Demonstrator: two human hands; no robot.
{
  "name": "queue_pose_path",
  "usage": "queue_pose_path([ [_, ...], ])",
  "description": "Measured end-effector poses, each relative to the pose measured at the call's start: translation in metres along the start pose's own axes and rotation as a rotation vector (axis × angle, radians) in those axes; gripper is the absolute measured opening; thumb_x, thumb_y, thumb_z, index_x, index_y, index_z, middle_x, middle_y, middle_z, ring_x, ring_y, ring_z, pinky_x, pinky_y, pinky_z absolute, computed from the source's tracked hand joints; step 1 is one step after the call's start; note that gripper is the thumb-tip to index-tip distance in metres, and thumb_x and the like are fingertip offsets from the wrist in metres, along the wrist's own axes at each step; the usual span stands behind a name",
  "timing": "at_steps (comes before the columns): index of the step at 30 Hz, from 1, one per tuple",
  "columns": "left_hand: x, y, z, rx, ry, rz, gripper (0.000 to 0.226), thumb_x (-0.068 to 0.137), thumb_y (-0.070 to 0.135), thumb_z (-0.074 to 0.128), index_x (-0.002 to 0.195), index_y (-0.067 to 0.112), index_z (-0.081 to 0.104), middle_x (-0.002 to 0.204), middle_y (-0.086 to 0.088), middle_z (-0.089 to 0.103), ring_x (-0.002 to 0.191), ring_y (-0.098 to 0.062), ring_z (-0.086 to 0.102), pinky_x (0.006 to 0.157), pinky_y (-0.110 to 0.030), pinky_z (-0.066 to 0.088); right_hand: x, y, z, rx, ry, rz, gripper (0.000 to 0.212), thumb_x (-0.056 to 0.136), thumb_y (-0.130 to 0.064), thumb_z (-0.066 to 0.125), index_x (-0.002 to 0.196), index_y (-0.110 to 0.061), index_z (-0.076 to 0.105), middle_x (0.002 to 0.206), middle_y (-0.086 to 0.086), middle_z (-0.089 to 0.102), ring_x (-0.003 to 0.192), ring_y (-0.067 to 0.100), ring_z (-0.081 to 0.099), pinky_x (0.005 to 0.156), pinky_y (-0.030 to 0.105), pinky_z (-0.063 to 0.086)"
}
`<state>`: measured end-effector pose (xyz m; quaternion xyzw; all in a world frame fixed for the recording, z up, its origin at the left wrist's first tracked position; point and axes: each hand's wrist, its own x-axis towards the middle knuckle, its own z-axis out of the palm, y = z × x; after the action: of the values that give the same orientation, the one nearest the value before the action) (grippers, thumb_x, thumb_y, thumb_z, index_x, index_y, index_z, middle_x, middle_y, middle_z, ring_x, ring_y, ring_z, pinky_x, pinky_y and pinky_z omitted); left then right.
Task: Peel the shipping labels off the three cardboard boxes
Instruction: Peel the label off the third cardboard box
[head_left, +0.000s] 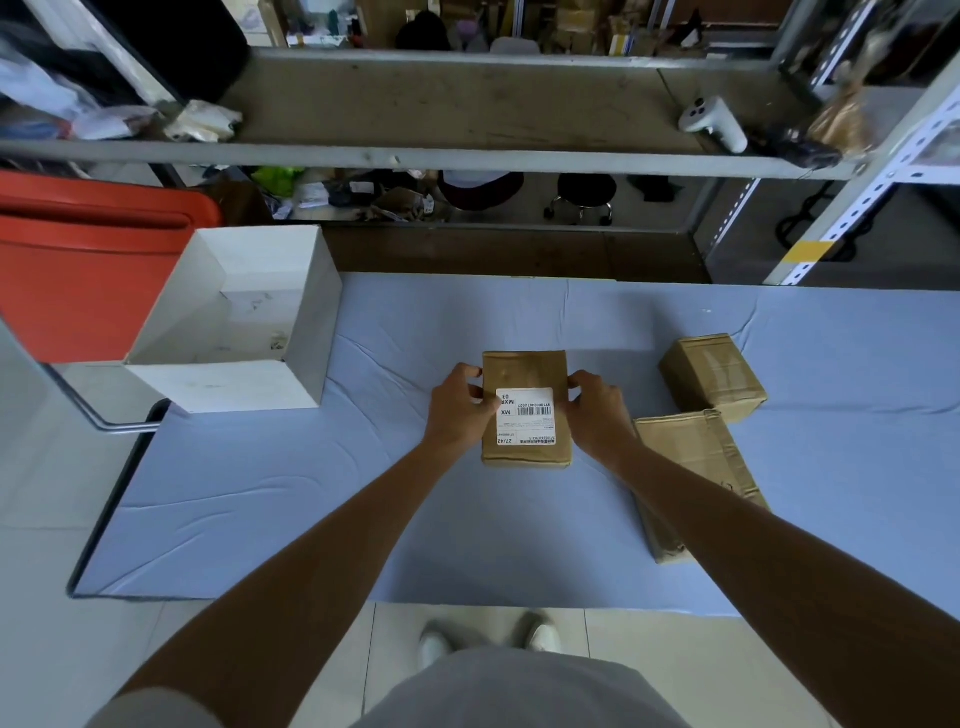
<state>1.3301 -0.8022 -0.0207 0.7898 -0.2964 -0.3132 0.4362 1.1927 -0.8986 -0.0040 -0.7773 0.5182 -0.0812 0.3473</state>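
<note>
A brown cardboard box (524, 371) sits in the middle of the blue-covered table (311, 493), with a white shipping label (525, 415) flat on its top. My left hand (454, 410) grips the box's left side, thumb on the label's left edge. My right hand (597, 415) holds the right side, fingertips at the label's upper right corner. A second box (714, 376) stands at the right with no label showing. A third, longer box (685, 457) lies beside my right forearm, partly hidden by it.
An open white carton (234, 322) stands at the table's back left, in front of a red bin (78, 270). A metal shelf (467, 114) with a white controller (714, 122) crosses above the table's far edge. Tiled floor and my shoes show below the near edge.
</note>
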Motion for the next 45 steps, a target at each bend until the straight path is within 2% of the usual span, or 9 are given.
queue_pose_path([
  [5, -0.009, -0.004, 0.005, 0.095, 0.04, 0.171, 0.046, 0.088, 0.014, 0.064, 0.127, 0.017, 0.04, 0.113, -0.012, 0.066, 0.096, -0.026, 0.067, 0.072, -0.032, 0.059, 0.0, 0.005, 0.0, 0.062, 0.012, 0.039, 0.025, 0.095, -0.011, 0.052, 0.118, -0.004, 0.057, 0.107, 0.02, 0.066, 0.091, 0.038, 0.065, 0.082, 0.045, 0.056],
  [13, -0.016, -0.017, 0.01, 0.12, 0.061, 0.271, 0.022, 0.083, 0.008, 0.068, 0.104, 0.009, 0.059, 0.111, -0.007, 0.067, 0.105, -0.019, 0.063, 0.07, -0.009, 0.052, -0.001, 0.01, 0.004, 0.146, -0.007, 0.087, 0.024, 0.092, -0.01, 0.059, 0.113, -0.001, 0.061, 0.105, 0.02, 0.067, 0.086, 0.038, 0.067, 0.079, 0.048, 0.058],
  [20, -0.016, -0.017, 0.011, 0.11, 0.119, 0.249, 0.01, 0.083, 0.007, 0.067, 0.093, 0.009, 0.067, 0.106, -0.003, 0.07, 0.1, -0.019, 0.065, 0.075, -0.035, 0.058, 0.001, 0.009, 0.006, 0.18, -0.008, 0.096, 0.022, 0.09, -0.006, 0.059, 0.111, -0.001, 0.062, 0.102, 0.02, 0.067, 0.084, 0.036, 0.068, 0.078, 0.047, 0.058],
  [22, -0.016, -0.017, 0.012, 0.111, 0.123, 0.244, 0.008, 0.084, 0.007, 0.066, 0.091, 0.009, 0.068, 0.106, -0.003, 0.071, 0.1, -0.019, 0.066, 0.074, -0.034, 0.058, 0.0, 0.009, 0.006, 0.19, -0.01, 0.1, 0.021, 0.089, -0.006, 0.059, 0.11, -0.001, 0.063, 0.101, 0.02, 0.068, 0.083, 0.036, 0.068, 0.076, 0.048, 0.058],
  [27, -0.018, -0.016, 0.014, 0.13, 0.131, 0.242, 0.022, 0.083, 0.009, 0.068, 0.105, 0.014, 0.066, 0.112, 0.001, 0.069, 0.103, -0.015, 0.064, 0.082, -0.031, 0.056, 0.0, 0.012, 0.005, 0.227, -0.01, 0.114, 0.019, 0.086, -0.002, 0.058, 0.104, 0.0, 0.064, 0.097, 0.021, 0.068, 0.078, 0.036, 0.069, 0.069, 0.049, 0.059],
  [35, -0.016, -0.015, 0.015, 0.124, 0.12, 0.194, 0.013, 0.083, 0.011, 0.068, 0.095, 0.015, 0.07, 0.106, 0.002, 0.071, 0.096, -0.016, 0.067, 0.079, -0.039, 0.057, 0.0, 0.016, 0.003, 0.232, -0.029, 0.124, 0.02, 0.087, -0.004, 0.06, 0.107, 0.001, 0.063, 0.099, 0.022, 0.067, 0.074, 0.037, 0.069, 0.069, 0.046, 0.06],
  [40, -0.016, -0.014, 0.016, 0.119, 0.141, 0.198, 0.022, 0.082, 0.012, 0.07, 0.103, 0.016, 0.067, 0.11, 0.001, 0.07, 0.1, -0.016, 0.066, 0.081, -0.035, 0.057, 0.001, 0.015, 0.001, 0.255, -0.044, 0.131, 0.023, 0.088, -0.005, 0.062, 0.11, 0.001, 0.062, 0.101, 0.021, 0.066, 0.073, 0.037, 0.07, 0.065, 0.039, 0.06],
  [42, -0.016, -0.014, 0.017, 0.13, 0.153, 0.19, 0.017, 0.084, 0.013, 0.068, 0.1, 0.018, 0.068, 0.108, 0.002, 0.07, 0.098, -0.016, 0.067, 0.078, -0.036, 0.057, 0.001, 0.015, 0.001, 0.261, -0.048, 0.133, 0.024, 0.087, -0.005, 0.063, 0.11, 0.001, 0.062, 0.099, 0.022, 0.067, 0.073, 0.036, 0.07, 0.062, 0.034, 0.058],
  [45, -0.017, -0.016, 0.018, 0.168, 0.178, 0.176, 0.011, 0.086, 0.016, 0.065, 0.094, 0.021, 0.071, 0.105, 0.003, 0.071, 0.095, -0.015, 0.067, 0.072, -0.03, 0.056, 0.0, 0.013, 0.002, 0.283, -0.05, 0.142, 0.022, 0.086, -0.004, 0.064, 0.108, 0.002, 0.062, 0.095, 0.023, 0.068, 0.072, 0.036, 0.07, 0.064, 0.037, 0.059],
])
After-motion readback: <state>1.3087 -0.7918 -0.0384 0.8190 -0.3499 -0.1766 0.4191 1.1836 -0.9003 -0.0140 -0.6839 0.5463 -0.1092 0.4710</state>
